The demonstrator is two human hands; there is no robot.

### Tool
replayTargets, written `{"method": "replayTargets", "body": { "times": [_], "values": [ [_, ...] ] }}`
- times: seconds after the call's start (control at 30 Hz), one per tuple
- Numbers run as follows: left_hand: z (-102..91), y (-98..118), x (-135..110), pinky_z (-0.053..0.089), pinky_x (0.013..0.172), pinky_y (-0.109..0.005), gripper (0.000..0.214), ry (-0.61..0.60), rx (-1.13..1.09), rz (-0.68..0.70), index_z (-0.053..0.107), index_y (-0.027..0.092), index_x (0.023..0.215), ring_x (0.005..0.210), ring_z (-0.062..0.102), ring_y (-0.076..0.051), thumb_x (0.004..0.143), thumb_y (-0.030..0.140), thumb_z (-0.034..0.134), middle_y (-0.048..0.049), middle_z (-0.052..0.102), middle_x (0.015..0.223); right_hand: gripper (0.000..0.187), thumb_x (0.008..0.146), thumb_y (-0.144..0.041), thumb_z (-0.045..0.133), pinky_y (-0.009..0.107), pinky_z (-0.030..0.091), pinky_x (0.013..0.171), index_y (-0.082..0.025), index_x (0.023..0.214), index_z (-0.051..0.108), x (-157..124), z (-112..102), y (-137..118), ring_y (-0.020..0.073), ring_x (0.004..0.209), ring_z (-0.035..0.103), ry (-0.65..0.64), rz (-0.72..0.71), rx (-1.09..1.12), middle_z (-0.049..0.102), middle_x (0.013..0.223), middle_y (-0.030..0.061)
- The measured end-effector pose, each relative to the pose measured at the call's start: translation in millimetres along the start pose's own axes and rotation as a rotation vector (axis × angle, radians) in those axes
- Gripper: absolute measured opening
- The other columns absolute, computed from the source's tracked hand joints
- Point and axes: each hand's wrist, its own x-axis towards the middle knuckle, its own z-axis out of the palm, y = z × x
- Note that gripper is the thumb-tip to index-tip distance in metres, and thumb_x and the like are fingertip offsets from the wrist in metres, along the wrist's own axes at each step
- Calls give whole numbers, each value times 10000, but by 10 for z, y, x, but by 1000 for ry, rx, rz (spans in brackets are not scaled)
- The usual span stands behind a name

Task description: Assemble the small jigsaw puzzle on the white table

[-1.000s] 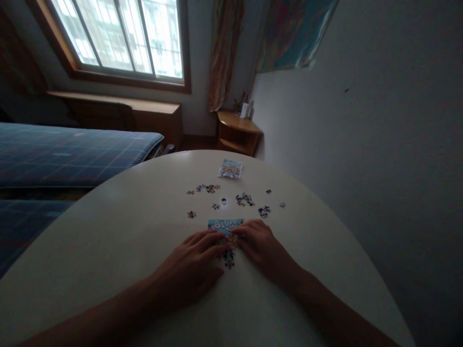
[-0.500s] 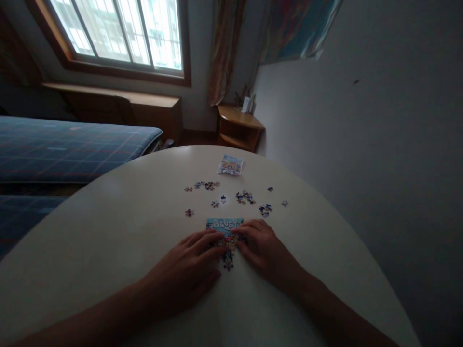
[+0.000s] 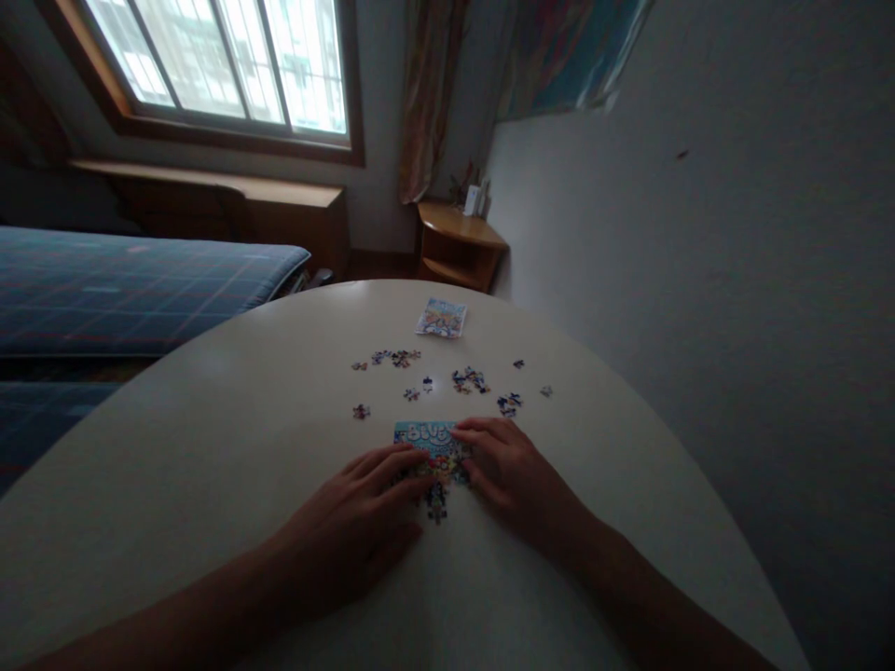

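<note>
Blue-topped partly joined puzzle (image 3: 432, 449) lies between both hands — left hand (image 3: 364, 522) and right hand (image 3: 509, 471) flat, fingertips pressing its edges; loose pieces (image 3: 470, 379) scattered beyond them on the white table (image 3: 210, 438).

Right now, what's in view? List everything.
table: one, off-white, round, fills the foreground
puzzle: one, partly built, blue top strip with white letters, table centre, under both sets of fingers
loose pieces: roughly ten pieces and small clusters, mixed colours, scattered beyond the puzzle
card: one, colourful print, far side of the table
bed: one, blue plaid cover, left
window: one, bright, brown frame, top left
curtain: one, orange-toned, right of the window
shelf: one, wood, in the corner
white item: one, on the shelf, too small to tell
poster: one, multicoloured, on the right wall
left hand: flat, fingertips on the puzzle's left edge
right hand: flat, fingertips on the puzzle's right edge
</note>
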Motion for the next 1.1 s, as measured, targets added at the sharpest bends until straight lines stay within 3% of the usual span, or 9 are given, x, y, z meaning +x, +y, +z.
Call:
{"method": "replayTargets", "body": {
  "times": [0.27,0.47,0.57,0.77,1.1],
  "values": [
    [1,3,10,441,1104,-511,507,5,-17,-15,480,272,1387,1341,454,-272,898,153,544,-55,490,1458,341,854,-87,595,462,460,981,-272,1123,693,-12,-42,7,244,1121,556,-36,-150,-25,672,1151,52],
    [2,3,8,428,1117,-502,512,5,-19,-6,476,268,1387,1347,448,-263,895,141,540,-56,487,1462,273,864,-75,587,433,469,949,-227,1070,684,-13,-44,-14,223,1061,580,30,-150,-34,681,1097,62],
    [5,-2,4,434,1112,-500,522,9,-24,0,467,269,1397,1344,451,-265,896,144,544,-60,493,1455,251,823,-53,612,444,471,948,-225,985,697,-16,-48,-25,233,1057,589,-22,-146,-41,688,1074,56],
    [6,-3,5,429,1114,-513,517,20,-24,-7,484,275,1389,1337,464,-269,894,138,545,-58,503,1451,368,853,-70,581,462,453,1011,-240,1170,658,-35,-36,-49,237,1153,562,-63,-140,-62,653,1213,73],
    [-11,-9,4,394,1146,-479,548,4,-9,12,455,261,1403,1381,419,-259,879,135,556,-51,507,1459,369,966,-212,511,480,400,1113,-193,1327,583,-27,40,-48,259,1322,481,-99,-136,-119,551,1413,126]
  ]
}}
